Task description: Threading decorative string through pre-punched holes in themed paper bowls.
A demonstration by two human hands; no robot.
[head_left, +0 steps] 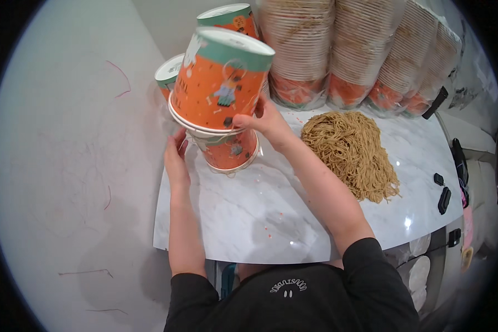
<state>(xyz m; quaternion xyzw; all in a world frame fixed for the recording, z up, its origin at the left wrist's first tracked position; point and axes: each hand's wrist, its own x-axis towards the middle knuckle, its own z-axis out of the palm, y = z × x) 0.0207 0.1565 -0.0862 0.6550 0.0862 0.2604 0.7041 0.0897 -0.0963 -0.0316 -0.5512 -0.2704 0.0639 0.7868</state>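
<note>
An orange paper bucket (pixel 210 83) with a green band is upside down, its white base upward and its rim lowest. It tilts slightly over a second upside-down bucket (pixel 227 150), whose upper part it hides. My right hand (pixel 268 123) grips the upper bucket's right side, thumb in front and fingers partly hidden behind. At the left, my left hand (pixel 177 160) is closed at its rim, with some fingertips hidden. Thin tan cord shows at the lower bucket's rim. Right of the buckets lies a heap of tan noodle-like cords (pixel 348 152).
More upside-down buckets, one green-topped (pixel 232 16) and one lower (pixel 169 69), stand behind. Tall bagged stacks of buckets (pixel 296 50) line the table's back. Small black objects (pixel 444 199) lie on the marble-patterned table (pixel 249 227) at right. A pale wall (pixel 77 166) borders the left.
</note>
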